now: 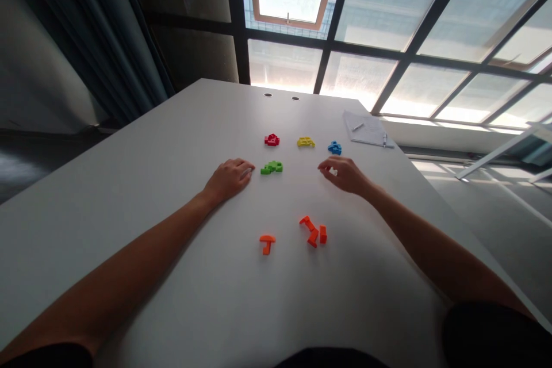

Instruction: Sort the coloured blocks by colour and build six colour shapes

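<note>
My left hand point(230, 177) rests on the white table with its fingers curled. A pale patch shows by its thumb, too small to make out. Just right of its fingertips lies a cluster of green toy blocks point(272, 168). Across from it, my right hand point(345, 175) has thumb and fingers bent together around a small white piece point(333, 172), mostly hidden. Behind that hand sit blue blocks point(334, 148). Closer to me are a T-shaped orange block piece point(267, 243) and several more orange blocks point(313, 232), which neither hand touches.
Red blocks point(272, 140) and yellow blocks point(306, 142) lie farther back on the table point(172, 144). Paper sheets point(366, 127) with pens on them lie at the right edge. Two round holes are near the far edge, before large windows. A dark curtain point(125, 40) hangs left.
</note>
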`<state>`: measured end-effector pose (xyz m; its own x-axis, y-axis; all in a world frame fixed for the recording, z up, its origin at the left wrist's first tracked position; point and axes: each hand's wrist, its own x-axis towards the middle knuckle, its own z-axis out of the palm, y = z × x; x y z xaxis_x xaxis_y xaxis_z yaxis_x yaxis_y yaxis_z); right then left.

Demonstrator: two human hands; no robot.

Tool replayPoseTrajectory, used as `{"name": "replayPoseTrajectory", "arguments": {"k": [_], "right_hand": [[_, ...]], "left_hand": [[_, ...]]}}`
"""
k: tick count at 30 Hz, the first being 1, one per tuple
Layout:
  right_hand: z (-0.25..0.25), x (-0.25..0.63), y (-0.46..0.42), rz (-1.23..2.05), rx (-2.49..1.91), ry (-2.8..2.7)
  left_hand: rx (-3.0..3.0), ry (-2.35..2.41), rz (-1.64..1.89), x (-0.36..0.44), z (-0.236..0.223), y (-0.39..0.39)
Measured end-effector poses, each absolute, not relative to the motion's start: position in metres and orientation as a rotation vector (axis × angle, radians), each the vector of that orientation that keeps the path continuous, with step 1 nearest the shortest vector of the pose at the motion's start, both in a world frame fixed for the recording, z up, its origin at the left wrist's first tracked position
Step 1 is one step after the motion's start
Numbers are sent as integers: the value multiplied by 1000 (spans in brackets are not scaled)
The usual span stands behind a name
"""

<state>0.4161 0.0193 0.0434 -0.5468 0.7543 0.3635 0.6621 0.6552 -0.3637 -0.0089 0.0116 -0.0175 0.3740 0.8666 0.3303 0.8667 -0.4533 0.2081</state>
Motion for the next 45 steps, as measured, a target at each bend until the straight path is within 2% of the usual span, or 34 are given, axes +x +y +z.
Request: {"name": "replayPoseTrajectory", "arguments": {"k": [3, 8, 18, 25, 32, 35, 38, 41, 45], "right_hand": [[45, 404, -48, 464, -697, -2540], [39, 394, -98, 528, -511, -2655], [0, 401, -59, 104, -913, -2621], [0, 395, -8, 28, -1219, -2634], [-2, 377, 17, 74, -1254, -2485], [2, 385, -5, 202, -982, -2430], [13, 397, -44, 492, -666, -2398], [22, 406, -85, 678, -557, -2335], [16, 407, -108, 663, -475, -2439]], "left_hand": [[-2594, -1654, -635, -9, -19, 12], [-2587, -1655, -598, -11, -20, 15], [-2585, -1630, -612, -12, -20, 16], [-2587, -1629, -612, -12, -20, 18], [-2590, -1618, -617, -13, -20, 17], [-2597, -1620, -618, -12, -20, 16], [-2594, -1627, -625, -11, -20, 16], [-2586, -1637, -623, -11, -20, 16], [-2577, -1645, -618, -12, -21, 16]]}}
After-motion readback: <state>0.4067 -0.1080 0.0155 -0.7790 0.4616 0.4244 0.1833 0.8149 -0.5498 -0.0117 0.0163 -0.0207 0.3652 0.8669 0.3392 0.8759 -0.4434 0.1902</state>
